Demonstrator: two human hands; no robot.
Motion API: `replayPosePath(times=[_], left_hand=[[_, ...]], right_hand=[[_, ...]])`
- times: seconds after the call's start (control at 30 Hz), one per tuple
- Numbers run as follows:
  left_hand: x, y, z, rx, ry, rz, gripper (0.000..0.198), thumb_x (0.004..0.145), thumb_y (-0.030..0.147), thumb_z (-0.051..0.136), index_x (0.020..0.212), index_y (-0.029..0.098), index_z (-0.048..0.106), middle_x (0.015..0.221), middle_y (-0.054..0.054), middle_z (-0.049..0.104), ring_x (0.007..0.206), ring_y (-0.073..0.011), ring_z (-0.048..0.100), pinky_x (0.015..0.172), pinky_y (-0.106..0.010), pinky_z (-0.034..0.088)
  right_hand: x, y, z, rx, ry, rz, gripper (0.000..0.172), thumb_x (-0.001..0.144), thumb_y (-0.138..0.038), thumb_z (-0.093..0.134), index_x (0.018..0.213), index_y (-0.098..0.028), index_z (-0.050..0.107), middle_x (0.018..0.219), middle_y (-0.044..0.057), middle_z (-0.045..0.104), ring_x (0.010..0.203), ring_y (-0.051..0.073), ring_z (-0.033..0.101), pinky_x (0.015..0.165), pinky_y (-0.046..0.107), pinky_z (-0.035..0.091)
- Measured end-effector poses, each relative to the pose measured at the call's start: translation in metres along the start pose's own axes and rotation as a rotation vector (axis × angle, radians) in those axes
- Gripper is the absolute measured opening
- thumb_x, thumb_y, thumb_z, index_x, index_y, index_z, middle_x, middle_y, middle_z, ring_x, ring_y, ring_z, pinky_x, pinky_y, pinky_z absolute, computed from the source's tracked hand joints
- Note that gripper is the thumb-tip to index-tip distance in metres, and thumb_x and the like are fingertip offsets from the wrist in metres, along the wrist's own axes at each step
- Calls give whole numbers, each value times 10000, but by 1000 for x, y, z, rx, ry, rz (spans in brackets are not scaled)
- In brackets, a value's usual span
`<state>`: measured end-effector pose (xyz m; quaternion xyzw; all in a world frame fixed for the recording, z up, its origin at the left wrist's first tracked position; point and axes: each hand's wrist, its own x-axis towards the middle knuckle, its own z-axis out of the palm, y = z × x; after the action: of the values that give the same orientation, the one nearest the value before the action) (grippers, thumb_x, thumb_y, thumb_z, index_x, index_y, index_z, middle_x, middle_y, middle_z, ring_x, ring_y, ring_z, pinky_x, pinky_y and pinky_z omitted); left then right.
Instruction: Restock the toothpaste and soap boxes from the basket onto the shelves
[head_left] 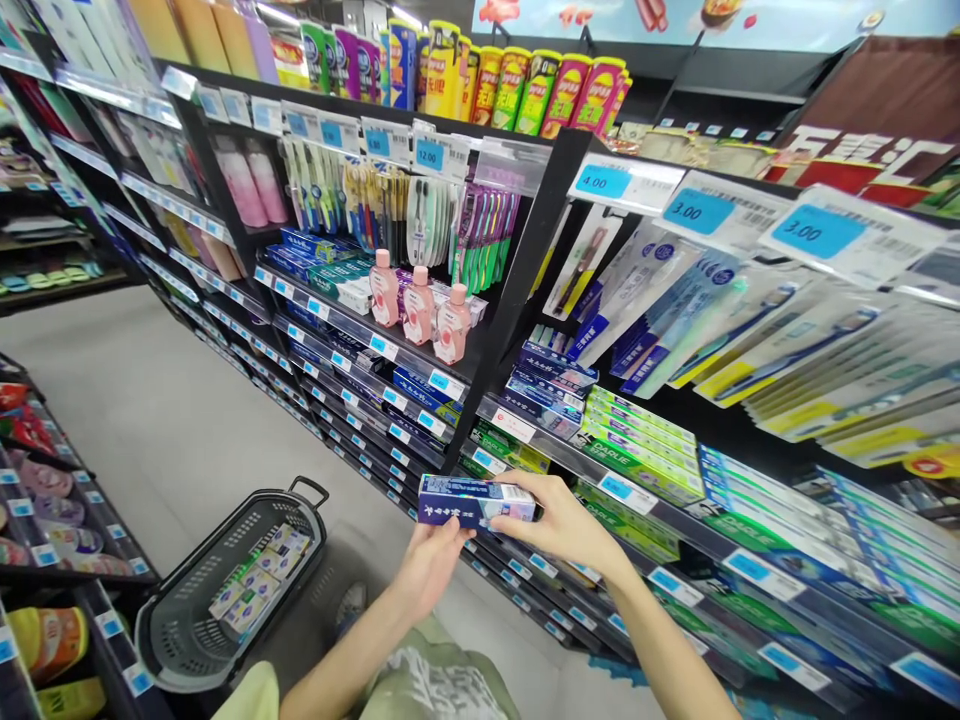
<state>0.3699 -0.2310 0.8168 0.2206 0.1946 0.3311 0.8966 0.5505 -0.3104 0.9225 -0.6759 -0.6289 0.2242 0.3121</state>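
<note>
A dark blue toothpaste box [457, 503] is held level in front of my body, between both hands. My right hand [551, 515] grips its right end, thumb on the near side and fingers over the top. At its lower left edge, my left hand [435, 565] supports it from below, with fingertips pressed to the box. To the left on the floor stands a grey shopping basket [176, 600] holding several white and green packs [262, 580]. Similar dark blue toothpaste boxes [551, 380] are stacked on the shelf ahead.
Shelves with price tags run along the front and right. Green toothpaste boxes [637, 445], hanging toothbrushes [795, 340] and pink bottles [417, 305] fill them. Crisp cans [514, 85] line the top. Another low shelf [112, 625] borders the basket's left side. Grey floor [187, 400] lies between.
</note>
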Motion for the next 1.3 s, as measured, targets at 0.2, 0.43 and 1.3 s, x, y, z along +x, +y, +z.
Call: replayPosePath(times=[0.2, 0.43, 1.3], left_hand=[[-1, -1, 2, 30, -13, -33, 454, 730, 312, 889, 1131, 197, 711, 1012, -73, 753, 939, -207, 650, 880, -360, 488], [-2, -1, -1, 107, -33, -51, 493, 712, 339, 901, 1143, 195, 708, 1060, -77, 752, 996, -222, 651, 942, -377, 483], [-27, 0, -26, 96, -212, -301, 228, 847, 308, 741, 1025, 165, 737, 801, -55, 687, 744, -170, 604, 720, -311, 416]], right_hand=[[5, -2, -8, -78, -45, -47, 358, 839, -453, 770, 1077, -205, 670, 1009, 45, 736, 871, 202, 677, 794, 298, 481], [6, -1, -16, -122, -207, -89, 527, 846, -456, 771, 1293, -224, 615, 1214, 78, 721, 1063, 250, 691, 916, 327, 497], [51, 99, -114, -396, 539, 182, 533, 844, -515, 713, 1227, -149, 664, 1139, 155, 734, 886, 295, 720, 904, 455, 546]])
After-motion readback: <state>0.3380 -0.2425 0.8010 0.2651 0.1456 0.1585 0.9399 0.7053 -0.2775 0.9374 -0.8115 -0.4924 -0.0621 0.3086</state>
